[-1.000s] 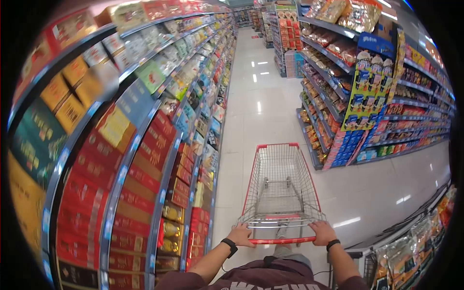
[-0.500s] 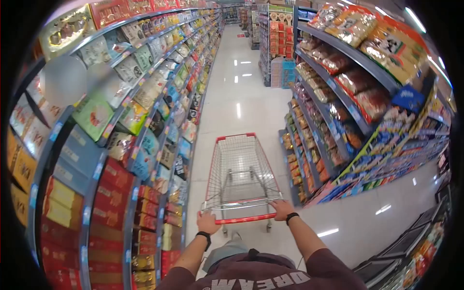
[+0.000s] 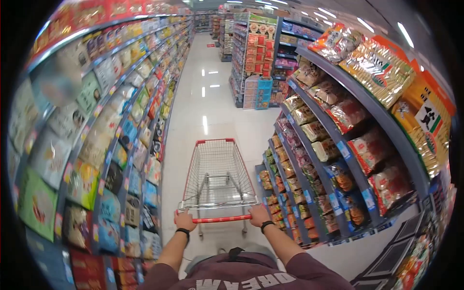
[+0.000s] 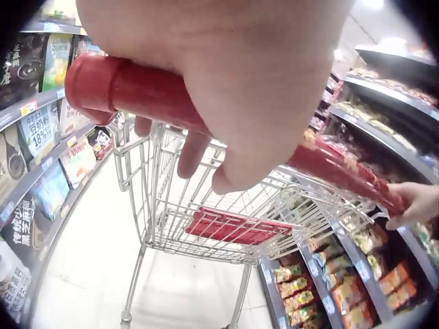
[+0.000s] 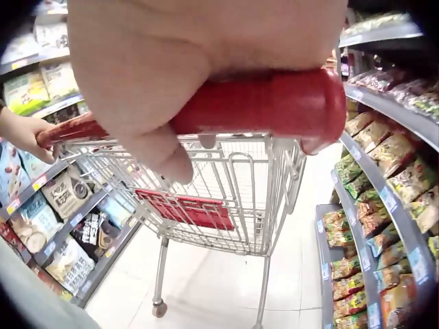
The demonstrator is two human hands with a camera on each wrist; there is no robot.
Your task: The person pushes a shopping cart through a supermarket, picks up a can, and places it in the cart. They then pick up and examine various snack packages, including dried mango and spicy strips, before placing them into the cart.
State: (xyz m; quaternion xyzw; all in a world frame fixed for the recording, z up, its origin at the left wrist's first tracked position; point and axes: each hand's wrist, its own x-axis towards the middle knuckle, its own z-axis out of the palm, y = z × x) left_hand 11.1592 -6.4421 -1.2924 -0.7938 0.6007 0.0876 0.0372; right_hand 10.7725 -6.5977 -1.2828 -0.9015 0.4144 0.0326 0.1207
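The red handle [image 3: 222,219] of a wire shopping cart [image 3: 220,169] crosses in front of the body. At its left end the left hand [image 3: 185,221] grips it; in the left wrist view that hand [image 4: 219,82] lies over the bar, fingertips hanging below. The right hand [image 3: 260,214] grips the right end; in the right wrist view this hand [image 5: 185,75] wraps the bar, with a thumb and part of a finger showing beneath. In the head view the cart's basket shows only bare wire. A red panel [image 5: 185,209] is fixed to the cart's near side.
Shelves of bagged goods [image 3: 104,140] line the left side close by. On the right stands a curved shelf unit [image 3: 338,145] with packaged noodles. The tiled aisle floor [image 3: 205,96] runs ahead, past a display stand [image 3: 258,63] at its right.
The cart has advanced along the aisle with both hands still on its handle. The right-hand shelf unit looks nearer and larger, and the cart sits further left in the head view.
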